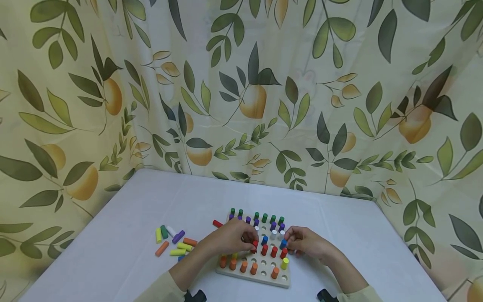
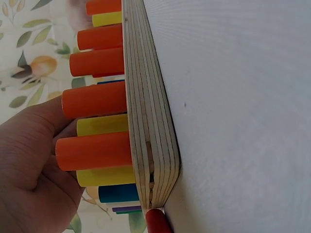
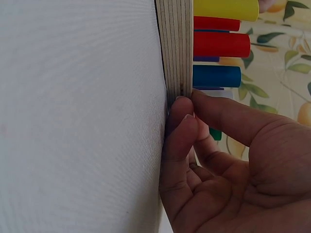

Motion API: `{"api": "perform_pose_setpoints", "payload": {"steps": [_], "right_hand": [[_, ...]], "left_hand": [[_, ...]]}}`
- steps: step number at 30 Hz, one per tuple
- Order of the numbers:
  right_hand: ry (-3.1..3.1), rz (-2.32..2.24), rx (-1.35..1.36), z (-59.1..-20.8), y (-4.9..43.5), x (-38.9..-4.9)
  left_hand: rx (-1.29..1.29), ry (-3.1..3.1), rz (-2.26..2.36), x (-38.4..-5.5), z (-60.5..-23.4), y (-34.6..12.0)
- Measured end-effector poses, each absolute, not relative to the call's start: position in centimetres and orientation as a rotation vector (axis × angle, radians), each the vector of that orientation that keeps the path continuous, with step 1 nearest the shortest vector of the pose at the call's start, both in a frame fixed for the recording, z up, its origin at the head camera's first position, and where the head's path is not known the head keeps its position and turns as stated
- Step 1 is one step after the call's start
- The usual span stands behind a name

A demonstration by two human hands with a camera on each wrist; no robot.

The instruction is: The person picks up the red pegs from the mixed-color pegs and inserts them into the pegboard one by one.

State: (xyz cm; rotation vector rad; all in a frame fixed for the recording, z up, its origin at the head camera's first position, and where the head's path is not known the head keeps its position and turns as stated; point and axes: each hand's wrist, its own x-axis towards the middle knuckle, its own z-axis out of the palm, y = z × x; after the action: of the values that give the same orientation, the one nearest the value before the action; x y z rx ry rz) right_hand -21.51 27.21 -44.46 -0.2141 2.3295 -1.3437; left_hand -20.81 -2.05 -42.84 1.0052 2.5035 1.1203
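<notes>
A wooden pegboard (image 1: 284, 282) lies on the table, bearing rows of green, purple, white, blue, red, yellow and orange pegs. My left hand (image 1: 230, 235) reaches over its left side and pinches a red peg (image 1: 255, 246) at the left of the visible red row. In the left wrist view, orange pegs (image 2: 95, 151) stand in front of the left hand (image 2: 26, 160) and hide its fingertips. At the board's right edge, my right hand (image 1: 311, 243) grips the side, thumb on top and fingers against the plywood edge (image 3: 177, 53). Part of the board is hidden under the left hand.
Left of the board lie several loose pegs, among them a purple peg (image 1: 179, 237), a green peg (image 1: 164, 232) and an orange peg (image 1: 162, 248). A loose red peg (image 1: 217, 223) lies by the board's left edge. Behind the white table (image 1: 170, 188) hangs a leaf-patterned curtain (image 1: 241, 138).
</notes>
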Motion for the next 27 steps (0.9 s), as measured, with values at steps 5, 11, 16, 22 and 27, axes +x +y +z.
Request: {"api": "perform_pose_setpoints", "payload": {"steps": [5,11,16,22,27], "right_hand": [[2.329,-1.337,-0.216,-44.4,27.18,-21.58],[2.331,-1.334,-0.211,-44.31,27.17,-21.54],[2.312,-1.348,-0.217,-44.42,27.32,-21.55],[2.294,-1.359,-0.236,-44.54,27.42,-21.48],[2.296,-1.359,-0.243,-44.37,27.39,-21.5]], "left_hand": [[1.004,2.509,1.103,-20.87,-42.8,-2.03],[1.011,2.501,1.102,-20.84,-42.63,-1.98],[1.006,2.47,1.134,-20.84,-42.8,-1.95],[1.027,2.472,1.135,-20.84,-43.06,-1.99],[1.059,2.485,1.108,-20.9,-43.02,-2.0]]}}
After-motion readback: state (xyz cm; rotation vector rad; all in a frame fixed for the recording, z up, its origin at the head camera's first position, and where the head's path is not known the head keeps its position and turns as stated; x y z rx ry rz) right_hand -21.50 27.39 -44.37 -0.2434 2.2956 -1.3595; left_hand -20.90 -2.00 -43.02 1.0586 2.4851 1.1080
